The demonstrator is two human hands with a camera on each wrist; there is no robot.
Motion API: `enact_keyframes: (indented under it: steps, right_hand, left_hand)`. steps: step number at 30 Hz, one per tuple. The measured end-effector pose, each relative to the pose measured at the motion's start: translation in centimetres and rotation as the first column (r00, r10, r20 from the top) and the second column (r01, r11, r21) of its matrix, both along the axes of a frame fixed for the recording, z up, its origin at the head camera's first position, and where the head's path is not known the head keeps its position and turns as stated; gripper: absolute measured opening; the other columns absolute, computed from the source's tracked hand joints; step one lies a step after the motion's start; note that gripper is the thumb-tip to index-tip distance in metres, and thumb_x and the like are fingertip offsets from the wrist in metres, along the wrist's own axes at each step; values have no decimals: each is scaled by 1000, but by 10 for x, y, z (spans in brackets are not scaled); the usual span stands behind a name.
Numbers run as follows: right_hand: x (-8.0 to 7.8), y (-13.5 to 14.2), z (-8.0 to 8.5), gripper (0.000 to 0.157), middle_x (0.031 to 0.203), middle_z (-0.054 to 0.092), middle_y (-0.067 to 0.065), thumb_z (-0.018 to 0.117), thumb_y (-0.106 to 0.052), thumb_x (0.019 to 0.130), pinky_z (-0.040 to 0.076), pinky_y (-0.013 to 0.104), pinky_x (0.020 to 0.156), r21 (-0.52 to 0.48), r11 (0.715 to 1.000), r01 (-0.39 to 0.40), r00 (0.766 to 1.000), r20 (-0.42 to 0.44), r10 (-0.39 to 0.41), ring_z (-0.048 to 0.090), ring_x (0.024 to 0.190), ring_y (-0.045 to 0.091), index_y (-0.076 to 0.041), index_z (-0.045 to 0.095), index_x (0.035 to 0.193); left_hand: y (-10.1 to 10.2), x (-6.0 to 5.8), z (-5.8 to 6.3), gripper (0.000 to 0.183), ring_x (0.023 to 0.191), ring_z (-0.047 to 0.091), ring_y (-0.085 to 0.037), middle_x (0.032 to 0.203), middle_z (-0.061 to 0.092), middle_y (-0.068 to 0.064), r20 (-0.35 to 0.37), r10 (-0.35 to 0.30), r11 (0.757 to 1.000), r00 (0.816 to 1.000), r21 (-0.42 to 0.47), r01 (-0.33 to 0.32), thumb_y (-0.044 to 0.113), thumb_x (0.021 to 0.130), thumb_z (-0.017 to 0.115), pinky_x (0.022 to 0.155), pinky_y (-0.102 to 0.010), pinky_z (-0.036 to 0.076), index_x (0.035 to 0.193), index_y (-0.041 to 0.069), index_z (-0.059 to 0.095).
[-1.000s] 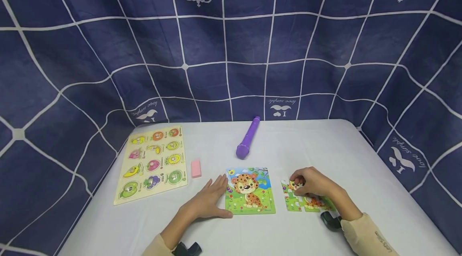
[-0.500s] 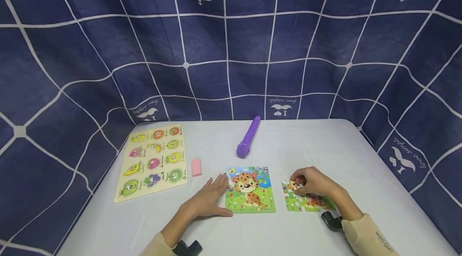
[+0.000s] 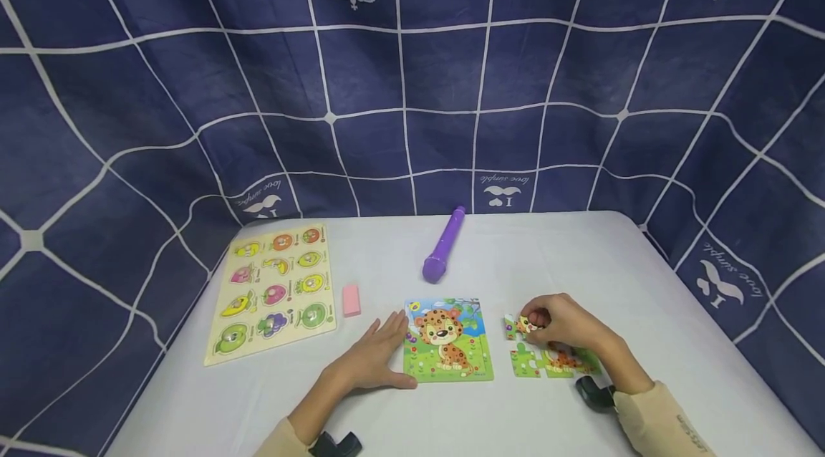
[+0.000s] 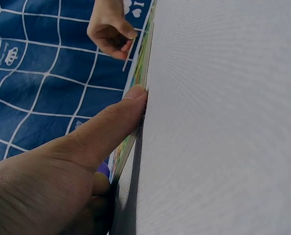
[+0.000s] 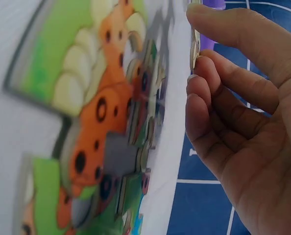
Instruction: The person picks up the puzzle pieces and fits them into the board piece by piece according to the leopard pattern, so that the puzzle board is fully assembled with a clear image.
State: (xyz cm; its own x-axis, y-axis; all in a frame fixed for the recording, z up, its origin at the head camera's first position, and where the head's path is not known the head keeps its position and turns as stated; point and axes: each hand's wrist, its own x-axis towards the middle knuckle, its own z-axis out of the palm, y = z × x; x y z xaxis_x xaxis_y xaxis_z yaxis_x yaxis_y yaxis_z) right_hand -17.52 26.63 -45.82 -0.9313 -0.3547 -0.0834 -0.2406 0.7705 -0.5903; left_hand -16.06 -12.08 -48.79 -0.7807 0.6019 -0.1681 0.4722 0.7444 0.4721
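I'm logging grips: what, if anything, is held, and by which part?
The right hand pinches a puzzle piece, seemingly by opposite edges. The left hand only touches the leopard board at its left side.

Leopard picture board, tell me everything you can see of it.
The leopard picture board is thin and nearly square, printed with a spotted cub sitting on green, flowery grass beneath blue sky. It lies flat, picture up, on the white table. The left hand touches its left side. It looks stiff, but whether wood or card is unclear.
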Motion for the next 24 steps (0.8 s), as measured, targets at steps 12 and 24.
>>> enact_keyframes:
  steps: [12,24]
  right_hand:
    - [-1,-10,3,31,78,60,-3,84,-15,71,45,18,59,-3,999,51,999,0,-51,51,72,9,-7,71,98]
    - [-1,-18,4,32,78,60,-3,85,-15,70,44,19,59,13,996,86,996,14,-86,51,73,11,-8,71,98]
  left_hand:
    - [0,-1,2,117,152,13,-28,163,12,-14,-2,-1,1000,1000,-15,1,69,72,70,125,-50,10,154,2,20]
    - [1,-2,-2,117,152,14,-30,163,14,-15,-15,-4,1000,1000,-5,4,70,72,69,124,-51,12,153,1,22]
